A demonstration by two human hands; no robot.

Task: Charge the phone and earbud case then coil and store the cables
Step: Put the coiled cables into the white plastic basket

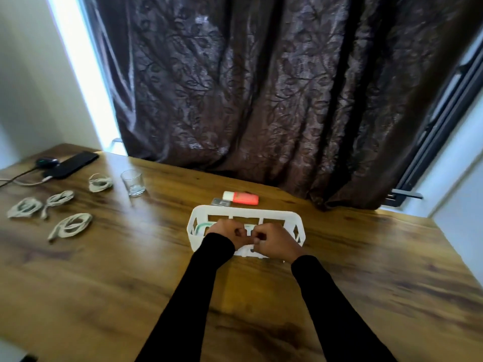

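Observation:
A white plastic basket (pixel 277 214) stands in the middle of the wooden table (pixel 130 270). My left hand (pixel 228 232) and my right hand (pixel 275 240) are both curled over the basket, fingertips pinched together near its middle. What they pinch is hidden by the fingers. A green-edged item (pixel 202 227) lies inside the basket on the left. A black phone (pixel 72 164) lies at the far left with a white cable (pixel 28 182) plugged in. Several coiled white cables (pixel 70 226) lie on the left side of the table.
A clear glass (pixel 133 182) stands left of centre. An orange and white container (pixel 241 198) and a small grey box (pixel 220 203) lie just behind the basket. A dark rounded object (pixel 47 162) sits beside the phone. A dark curtain (pixel 261 87) hangs behind the table.

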